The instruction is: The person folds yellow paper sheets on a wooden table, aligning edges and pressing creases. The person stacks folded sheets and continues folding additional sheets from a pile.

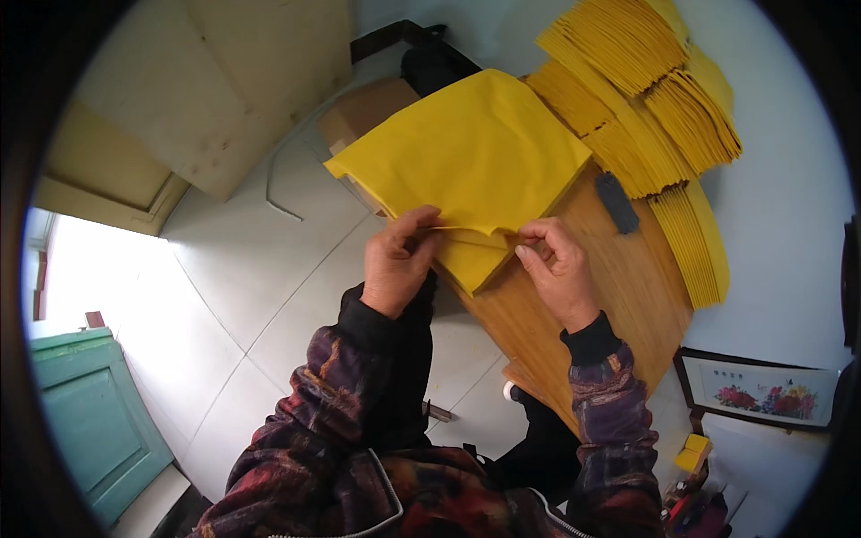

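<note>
A broad yellow paper sheet (475, 148) lies over the far left end of the wooden table, its near edge bent and lifted between my hands. My left hand (399, 260) pinches that edge between thumb and fingers. On the right, my right hand (558, 264) grips the same edge near its corner, thumb and fingertips pressed together. Below the lifted edge, another yellow layer (473, 260) shows, pointing toward me. Whether it belongs to the same sheet I cannot tell.
Thick bundles of yellow sheets (619, 54) are piled at the table's far right, against the wall. Beside them, a dark grey block (616, 203) rests on the wooden tabletop (583, 314). A cardboard box (359, 112) stands behind the sheet. A framed flower picture (762, 390) is at right.
</note>
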`<state>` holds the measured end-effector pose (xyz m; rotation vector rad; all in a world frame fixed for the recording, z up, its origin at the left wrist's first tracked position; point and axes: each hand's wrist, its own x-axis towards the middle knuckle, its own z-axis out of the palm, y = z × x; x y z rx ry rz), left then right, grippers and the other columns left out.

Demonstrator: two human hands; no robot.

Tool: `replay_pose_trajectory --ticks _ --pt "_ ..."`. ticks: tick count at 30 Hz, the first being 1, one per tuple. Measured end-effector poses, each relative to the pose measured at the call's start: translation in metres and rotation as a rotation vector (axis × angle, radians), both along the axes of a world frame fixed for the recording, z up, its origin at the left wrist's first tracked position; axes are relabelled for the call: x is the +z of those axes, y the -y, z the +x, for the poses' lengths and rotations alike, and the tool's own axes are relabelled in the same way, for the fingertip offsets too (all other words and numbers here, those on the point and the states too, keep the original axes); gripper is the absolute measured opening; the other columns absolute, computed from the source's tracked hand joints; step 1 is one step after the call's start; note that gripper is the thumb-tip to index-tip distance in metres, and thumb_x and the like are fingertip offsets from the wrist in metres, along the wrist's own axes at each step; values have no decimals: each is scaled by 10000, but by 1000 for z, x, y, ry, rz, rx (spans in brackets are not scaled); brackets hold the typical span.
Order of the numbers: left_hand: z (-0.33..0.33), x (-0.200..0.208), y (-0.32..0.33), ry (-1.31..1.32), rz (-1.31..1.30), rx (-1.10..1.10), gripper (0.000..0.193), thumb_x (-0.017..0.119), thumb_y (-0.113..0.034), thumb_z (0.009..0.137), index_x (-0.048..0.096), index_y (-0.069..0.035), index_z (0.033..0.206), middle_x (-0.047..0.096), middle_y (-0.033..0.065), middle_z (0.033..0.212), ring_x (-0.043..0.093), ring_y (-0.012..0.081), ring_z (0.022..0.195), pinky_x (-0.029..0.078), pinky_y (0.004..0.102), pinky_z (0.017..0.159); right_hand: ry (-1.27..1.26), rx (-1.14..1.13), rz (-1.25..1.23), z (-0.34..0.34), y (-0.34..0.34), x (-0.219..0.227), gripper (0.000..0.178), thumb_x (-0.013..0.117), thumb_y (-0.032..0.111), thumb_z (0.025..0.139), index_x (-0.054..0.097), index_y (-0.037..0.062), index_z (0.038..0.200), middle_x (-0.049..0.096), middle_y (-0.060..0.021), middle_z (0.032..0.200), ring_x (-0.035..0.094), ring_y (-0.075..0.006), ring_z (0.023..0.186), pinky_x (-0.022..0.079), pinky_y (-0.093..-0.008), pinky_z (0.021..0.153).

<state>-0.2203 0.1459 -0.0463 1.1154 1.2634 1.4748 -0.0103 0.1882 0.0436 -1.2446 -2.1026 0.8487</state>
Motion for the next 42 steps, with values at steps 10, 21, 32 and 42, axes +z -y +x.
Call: replay_pose_trajectory --ticks 10,21,32,42 --pt "-2 14 0 -312 59 66 279 691 36 809 667 -44 1076 709 76 931 680 154 810 520 249 705 532 -598 399 117 -50 -24 371 635 132 898 578 15 1245 532 -173 1234 509 -394 1125 449 -448 939" --pt "-8 28 4 -989 344 176 243 734 -25 706 695 -96 934 697 31 1023 619 283 998 460 377 890 985 -619 427 141 -86 -38 158 633 174 883 652 92 1016 598 -87 1084 524 -316 1059 416 -456 876" --pt "-7 18 -16 -585 275 136 125 716 -95 775 653 -54 875 669 45 1019 603 275 969 415 372 922 338 -266 96 73 -7 -15 186 636 77 861 615 27 1039 641 -183 1033 604 -374 966 491 -420 829" --pt "1 22 -25 -425 170 202 129 702 -124 810 661 -47 905 665 67 1035 617 275 929 397 358 914 511 278 516 -11 20 -3 380 725 18 759 658 67 1130 570 -104 1105 540 -312 1019 485 -401 860"
